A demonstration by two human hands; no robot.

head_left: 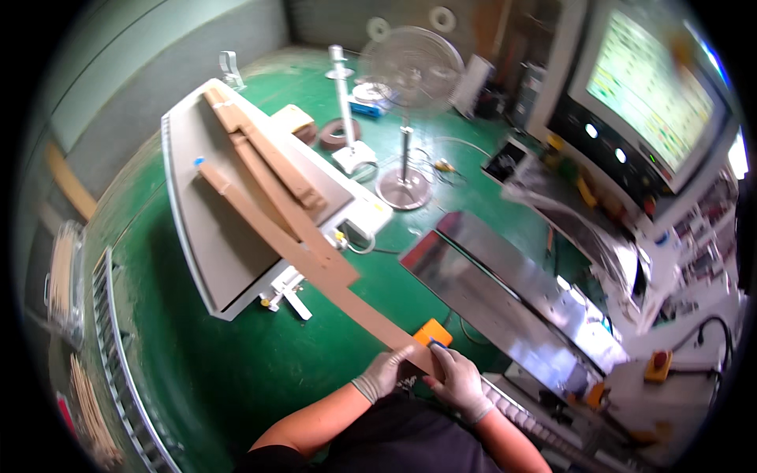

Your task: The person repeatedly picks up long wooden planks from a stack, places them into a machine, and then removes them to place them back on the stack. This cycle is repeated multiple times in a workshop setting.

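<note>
A long brown wooden strip (315,256) runs from the grey table down to my hands. My left hand (383,373), in a grey glove, grips its near end from the left. My right hand (460,381), also gloved, presses on the same end from the right and holds a small blue object that looks like a pen. An orange block (435,331) lies just beyond my right hand. Two more brown strips (264,154) rest on the grey table top (203,229).
A shiny metal machine bed (505,288) lies to the right, with a monitor (658,91) above it. A standing fan (408,87) and a white post stand on the green floor (236,355). A roller rack (118,355) runs along the left.
</note>
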